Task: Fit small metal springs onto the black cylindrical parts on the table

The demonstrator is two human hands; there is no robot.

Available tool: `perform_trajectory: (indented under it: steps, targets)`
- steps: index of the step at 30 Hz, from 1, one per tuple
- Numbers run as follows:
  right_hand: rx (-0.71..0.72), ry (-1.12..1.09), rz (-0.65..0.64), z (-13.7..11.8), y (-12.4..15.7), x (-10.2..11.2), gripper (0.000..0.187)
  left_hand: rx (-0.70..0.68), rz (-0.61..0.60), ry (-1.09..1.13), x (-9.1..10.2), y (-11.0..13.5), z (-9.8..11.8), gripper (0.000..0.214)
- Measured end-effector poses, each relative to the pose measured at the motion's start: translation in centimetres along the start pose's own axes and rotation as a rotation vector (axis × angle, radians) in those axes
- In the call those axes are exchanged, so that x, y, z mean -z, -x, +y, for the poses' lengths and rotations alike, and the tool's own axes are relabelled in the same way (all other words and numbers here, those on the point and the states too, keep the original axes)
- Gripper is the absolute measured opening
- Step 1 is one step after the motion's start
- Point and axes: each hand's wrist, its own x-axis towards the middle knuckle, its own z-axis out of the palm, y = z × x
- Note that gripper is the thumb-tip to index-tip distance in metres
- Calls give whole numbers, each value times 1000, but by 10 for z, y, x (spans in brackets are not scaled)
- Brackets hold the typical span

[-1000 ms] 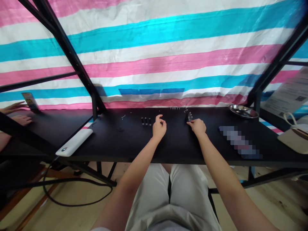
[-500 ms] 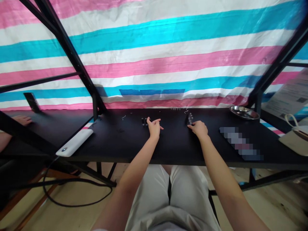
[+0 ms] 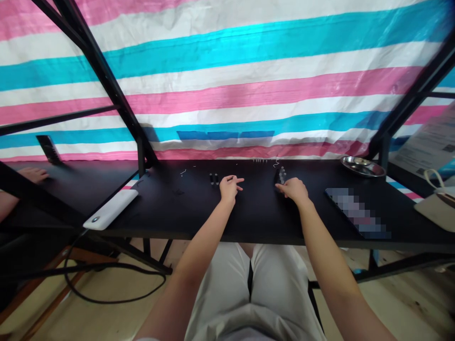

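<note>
My left hand (image 3: pixel 229 188) rests on the black table (image 3: pixel 256 213), thumb and fingers pinched on what looks like a small black cylinder, index finger pointing right. Two more small black cylinders (image 3: pixel 213 178) stand just left of it. My right hand (image 3: pixel 294 190) lies a little to the right with its fingers curled together, the tips touching the table. What they hold, if anything, is hidden. A cluster of small dark and silvery pieces (image 3: pixel 280 174) stands just beyond its fingertips. A row of tiny pieces (image 3: pixel 259 161) lies by the table's far edge.
A white power bank (image 3: pixel 111 209) with a black cable (image 3: pixel 106 284) lies at the left front. A steel bowl (image 3: pixel 362 166) and a blurred flat object (image 3: pixel 357 213) sit at the right, a beige bag (image 3: pixel 439 210) beyond. Another person's hand (image 3: pixel 33 174) rests far left. Black frame posts (image 3: pixel 140 156) stand around.
My left hand reached left to the row of three black cylinders and drew back; two remain standing there. My right hand pulled slightly back from the cluster. The other person's upper hand left the phone.
</note>
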Motion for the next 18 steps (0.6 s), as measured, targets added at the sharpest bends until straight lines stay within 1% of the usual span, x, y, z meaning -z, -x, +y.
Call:
perform_trajectory:
  steps: [2,5,6,8,11,14,18]
  targets:
    - [153,-46,-10,-5,3,-4,40,-45,-46,10,1,0,0,21]
    - [389,-193,60,-16,8,-17,45,-109,-112,32,2,0,-1,25]
    - [445,-255,93,-20,10,-22,45,-114,-131,49,2,0,-1,26]
    - [532,-373,107,-27,12,-31,43,-103,-177,84,2,0,-2,29]
    - [604,-460,84,-35,15,-41,41,-68,-278,98,0,1,-3,28]
    - [642,-461,67,-39,19,-43,36,-36,-389,72,-2,5,-1,24]
    - [648,-453,87,-41,22,-40,35,-31,-458,29,-3,9,0,22]
